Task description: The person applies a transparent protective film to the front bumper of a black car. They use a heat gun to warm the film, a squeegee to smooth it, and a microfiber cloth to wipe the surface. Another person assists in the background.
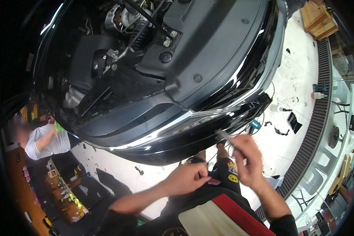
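Observation:
A black car [157,147] with its hood up stands right in front of me, its engine bay showing. My right hand [247,159] is raised close to the front bumper. Its fingers pinch a thin, flat grey strip-like tool [224,135], blurred, whose tip points at the black bumper trim; its exact kind is unclear. My left hand [190,177] is curled closed before my body, below the bumper and apart from it. Whatever its fingers may hold is hidden. A red and cream panel [208,220] lies across my front.
Another person [47,139] in a white shirt works at the car's left side with something green. A teal tool [255,125] and black scraps [281,131] lie on the white floor. A drain grate [318,118] runs along the right, beside white tables [314,173]. Wooden boxes [318,19] stand far right.

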